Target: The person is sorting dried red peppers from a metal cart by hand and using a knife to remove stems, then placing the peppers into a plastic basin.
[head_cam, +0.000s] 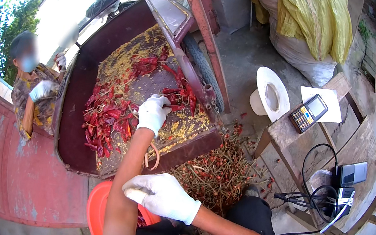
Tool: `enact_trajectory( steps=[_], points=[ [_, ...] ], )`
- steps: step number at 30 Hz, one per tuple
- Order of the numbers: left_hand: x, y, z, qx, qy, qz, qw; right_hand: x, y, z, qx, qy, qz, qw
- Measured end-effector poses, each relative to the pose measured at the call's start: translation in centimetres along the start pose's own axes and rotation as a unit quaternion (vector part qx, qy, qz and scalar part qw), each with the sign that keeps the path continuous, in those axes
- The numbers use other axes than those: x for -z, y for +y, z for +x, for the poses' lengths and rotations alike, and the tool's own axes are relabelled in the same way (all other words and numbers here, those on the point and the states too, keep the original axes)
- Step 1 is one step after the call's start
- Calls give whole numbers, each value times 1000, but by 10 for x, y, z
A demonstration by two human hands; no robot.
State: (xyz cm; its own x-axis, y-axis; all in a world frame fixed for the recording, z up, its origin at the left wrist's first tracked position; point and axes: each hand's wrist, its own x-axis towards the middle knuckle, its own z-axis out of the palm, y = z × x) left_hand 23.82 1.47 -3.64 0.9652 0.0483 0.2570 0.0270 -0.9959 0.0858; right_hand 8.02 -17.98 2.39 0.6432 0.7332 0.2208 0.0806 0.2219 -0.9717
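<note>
My left hand [153, 113], in a white glove, reaches over the bed of a dark red metal cart [182, 156]. Its thumb and forefinger are at a dried red chili [176, 108]; whether they grip it is unclear. A heap of dried red chilies with stems [107, 117] lies left of this hand, and more chilies [145, 64] lie beyond it among yellow seeds [121, 55]. My right hand [162, 195], also white-gloved, hovers nearer to me with bent fingers, partly above a red plastic basin [98, 206]; its palm is hidden. A bent tan handle or loop [157, 156] shows beside my left forearm.
Across the cart a masked person [34, 96] wears white gloves. Chili stems [216, 172] are piled on the floor beside the cart. To the right, a wooden bench [283, 131] carries a handheld keypad device [308, 113], near a white hat [272, 95] and black cables [318, 193].
</note>
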Motion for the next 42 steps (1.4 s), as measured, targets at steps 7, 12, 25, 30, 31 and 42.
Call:
enact_trajectory(
  steps=[7,12,25,30,31,42],
  points=[
    [46,-4,-53,91,124,-184,971,8,4,-5,24,199,-130,971],
    [113,35,-147,244,-28,-501,830,13,-7,-9,140,194,-381,893],
    [133,52,-225,243,2,-634,734,0,16,-13,145,136,-293,935],
    [127,50,-241,211,25,-615,759,-4,22,-11,23,129,-172,976],
    [123,50,-242,201,24,-590,782,-6,17,-11,26,125,-220,967],
    [112,66,-228,100,203,-446,866,0,3,-11,-112,40,-81,990]
  ],
)
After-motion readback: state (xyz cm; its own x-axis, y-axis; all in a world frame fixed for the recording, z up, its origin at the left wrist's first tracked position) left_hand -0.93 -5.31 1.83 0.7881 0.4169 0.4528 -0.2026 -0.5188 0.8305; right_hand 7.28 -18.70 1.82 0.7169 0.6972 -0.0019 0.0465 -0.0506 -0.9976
